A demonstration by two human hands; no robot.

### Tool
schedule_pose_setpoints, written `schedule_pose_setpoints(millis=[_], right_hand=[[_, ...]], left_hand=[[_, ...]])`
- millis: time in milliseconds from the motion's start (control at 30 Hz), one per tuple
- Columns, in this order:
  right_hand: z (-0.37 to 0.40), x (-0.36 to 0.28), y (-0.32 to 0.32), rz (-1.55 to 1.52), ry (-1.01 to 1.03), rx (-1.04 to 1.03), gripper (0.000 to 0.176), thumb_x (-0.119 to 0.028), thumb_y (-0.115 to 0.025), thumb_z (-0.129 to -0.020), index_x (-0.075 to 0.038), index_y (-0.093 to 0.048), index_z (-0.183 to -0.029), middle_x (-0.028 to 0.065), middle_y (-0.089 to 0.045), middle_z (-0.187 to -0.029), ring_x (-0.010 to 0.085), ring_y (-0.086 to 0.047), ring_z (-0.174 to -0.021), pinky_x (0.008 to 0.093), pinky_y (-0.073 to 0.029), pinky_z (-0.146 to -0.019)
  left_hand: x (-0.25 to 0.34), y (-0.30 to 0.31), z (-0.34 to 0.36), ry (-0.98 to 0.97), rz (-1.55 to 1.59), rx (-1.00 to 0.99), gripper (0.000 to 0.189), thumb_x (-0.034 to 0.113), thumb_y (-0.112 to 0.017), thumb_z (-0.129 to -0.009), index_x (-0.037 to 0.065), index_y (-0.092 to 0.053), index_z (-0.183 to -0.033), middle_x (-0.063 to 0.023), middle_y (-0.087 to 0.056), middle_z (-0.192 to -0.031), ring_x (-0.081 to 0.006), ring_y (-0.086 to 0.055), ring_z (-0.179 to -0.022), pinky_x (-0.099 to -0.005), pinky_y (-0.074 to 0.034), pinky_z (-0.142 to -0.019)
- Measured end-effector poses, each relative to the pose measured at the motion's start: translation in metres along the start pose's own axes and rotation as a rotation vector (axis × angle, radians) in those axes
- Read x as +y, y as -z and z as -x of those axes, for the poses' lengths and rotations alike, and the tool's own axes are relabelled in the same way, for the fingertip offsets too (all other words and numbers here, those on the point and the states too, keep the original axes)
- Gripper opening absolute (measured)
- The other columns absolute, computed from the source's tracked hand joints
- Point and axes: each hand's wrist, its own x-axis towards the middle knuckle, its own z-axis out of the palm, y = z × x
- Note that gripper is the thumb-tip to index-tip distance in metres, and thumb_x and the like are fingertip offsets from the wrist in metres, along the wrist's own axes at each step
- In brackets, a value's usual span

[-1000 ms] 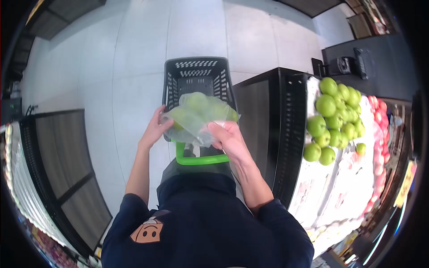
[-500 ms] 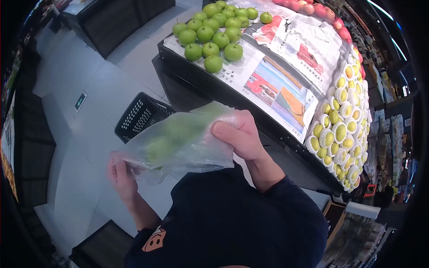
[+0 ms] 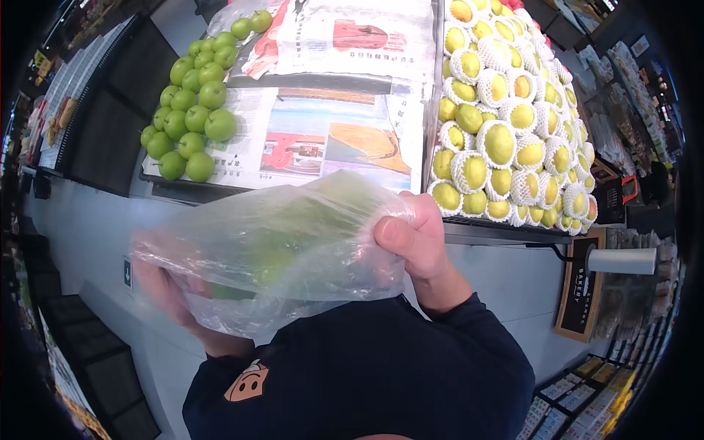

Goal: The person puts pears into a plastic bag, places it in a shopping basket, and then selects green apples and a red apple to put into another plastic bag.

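Observation:
A clear plastic bag (image 3: pixel 315 220) is stretched between my two hands in front of my chest. Blurred green shapes, probably green apples, show through its film. My right hand (image 3: pixel 412 238) grips the bag's right end, thumb pressed on the outside. At the other end my left hand (image 3: pixel 163 282) is closed on the bag, partly veiled by the film and smeared by motion. Beyond the bag, loose green apples (image 3: pixel 196 118) lie at the left of a display stand lined with newspaper (image 3: pixel 249 147).
Yellow-green fruits in white foam nets (image 3: pixel 500 143) are heaped on the stand's right side. A roll of plastic bags (image 3: pixel 622 261) stands near a bakery sign (image 3: pixel 577 293) at right. Dark shelving (image 3: pixel 95 103) is at left, with grey tiled floor (image 3: pixel 81 220) between.
My view has turned right, toward the netted fruit, and the black basket has left sight. The bag now looks wider, spread between my hands; both hands still hold it.

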Motion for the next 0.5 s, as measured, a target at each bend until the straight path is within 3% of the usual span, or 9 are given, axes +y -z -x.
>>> schedule_pose_setpoints(millis=[33,67,133,200,267,367,500], right_hand=[[-0.001,-0.008,0.011,-0.036,-0.018,-0.042,0.037,-0.029,-0.067,-0.094,0.007,-0.072,-0.088,0.0118,-0.071,-0.076,0.0144,-0.066,-0.068,0.0279,-0.05,-0.063],[-0.005,-0.01,0.018,0.026,0.034,-0.021,0.04,-0.031,-0.067,-0.094,0.007,-0.072,-0.082,0.0117,-0.07,-0.069,0.0151,-0.064,-0.06,0.0276,-0.049,-0.057],[-0.011,-0.015,0.038,0.01,0.075,-0.102,0.032,-0.022,-0.059,-0.1,0.006,-0.073,-0.09,0.0082,-0.068,-0.068,0.0122,-0.062,-0.057,0.0258,-0.048,-0.055],[-0.02,-0.013,0.056,0.023,0.124,-0.147,0.031,-0.018,-0.055,-0.103,0.005,-0.074,-0.094,0.0062,-0.068,-0.067,0.0104,-0.061,-0.056,0.0246,-0.047,-0.054],[-0.025,-0.003,0.071,0.044,0.144,-0.144,0.033,-0.02,-0.054,-0.104,0.004,-0.073,-0.094,0.0055,-0.067,-0.066,0.0097,-0.06,-0.054,0.024,-0.046,-0.052],[-0.031,0.005,0.087,0.062,0.096,-0.154,0.034,-0.022,-0.054,-0.105,0.004,-0.073,-0.094,0.0043,-0.065,-0.064,0.0087,-0.058,-0.052,0.0229,-0.045,-0.05],[-0.031,0.021,0.097,0.055,0.037,-0.046,0.035,-0.024,-0.054,-0.105,0.004,-0.072,-0.095,0.0028,-0.064,-0.063,0.0082,-0.057,-0.051,0.0228,-0.044,-0.048]], left_hand=[[-0.004,-0.031,-0.005,0.021,-0.019,0.193,0.032,0.029,-0.034,-0.109,0.008,-0.051,-0.091,-0.0055,-0.061,-0.089,-0.0114,-0.058,-0.073,-0.0274,-0.051,-0.065],[-0.01,-0.053,-0.011,0.041,-0.04,0.39,0.032,0.03,-0.035,-0.109,0.008,-0.052,-0.093,-0.0052,-0.061,-0.092,-0.0113,-0.059,-0.077,-0.028,-0.052,-0.069],[-0.028,-0.059,-0.027,-0.185,-0.351,0.164,0.032,0.032,-0.036,-0.109,0.008,-0.053,-0.096,-0.0045,-0.061,-0.094,-0.0116,-0.06,-0.083,-0.028,-0.053,-0.072],[-0.044,-0.063,-0.047,-0.256,-0.424,0.01,0.031,0.033,-0.038,-0.109,0.008,-0.053,-0.099,-0.004,-0.061,-0.095,-0.0119,-0.061,-0.086,-0.028,-0.053,-0.074],[-0.056,-0.068,-0.068,-0.158,-0.277,-0.071,0.031,0.034,-0.04,-0.109,0.007,-0.053,-0.099,-0.0039,-0.06,-0.093,-0.0123,-0.062,-0.086,-0.0279,-0.054,-0.074],[-0.079,-0.067,-0.096,-0.045,-0.161,-0.116,0.027,0.022,-0.042,-0.107,-0.001,-0.056,-0.108,-0.0102,-0.065,-0.103,-0.0155,-0.066,-0.09,-0.0291,-0.055,-0.079],[-0.111,-0.074,-0.125,0.055,-0.055,-0.154,0.03,0.022,-0.044,-0.108,-0.003,-0.056,-0.117,-0.0103,-0.066,-0.104,-0.0142,-0.066,-0.09,-0.0287,-0.055,-0.079]])
